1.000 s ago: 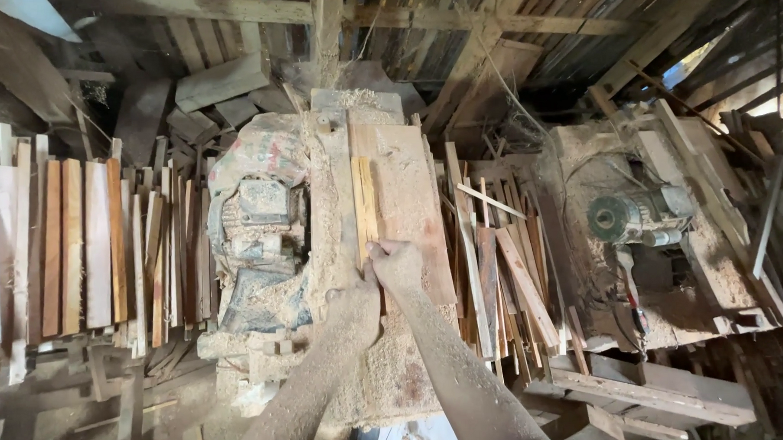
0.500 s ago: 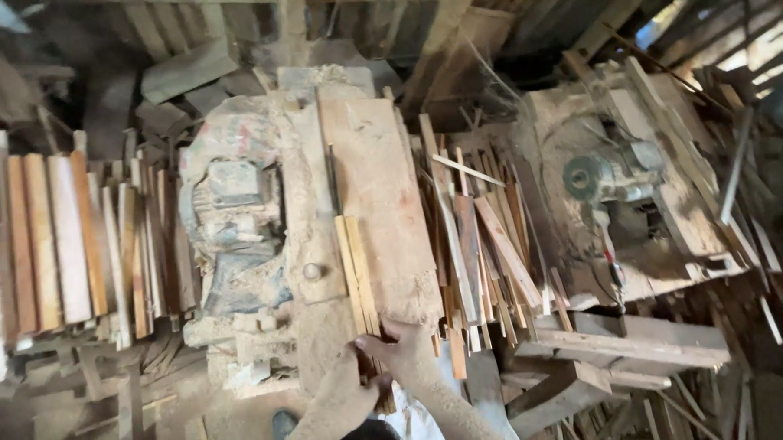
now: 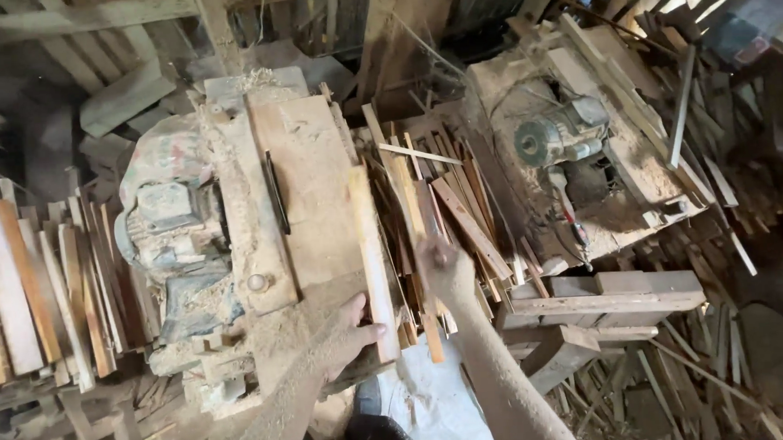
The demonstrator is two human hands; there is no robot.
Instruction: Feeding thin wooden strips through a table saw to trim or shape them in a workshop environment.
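Dusty saw bench; left hand on wood strip.

Single head view, looking steeply down, close over saw bench and hands

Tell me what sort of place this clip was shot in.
Most likely a small, rough woodworking shop. A sawdust-covered machine table with a motor beside it fills the middle, cut wooden slats are stacked around it, and the left hand rests on a wooden strip lying along the table's edge.
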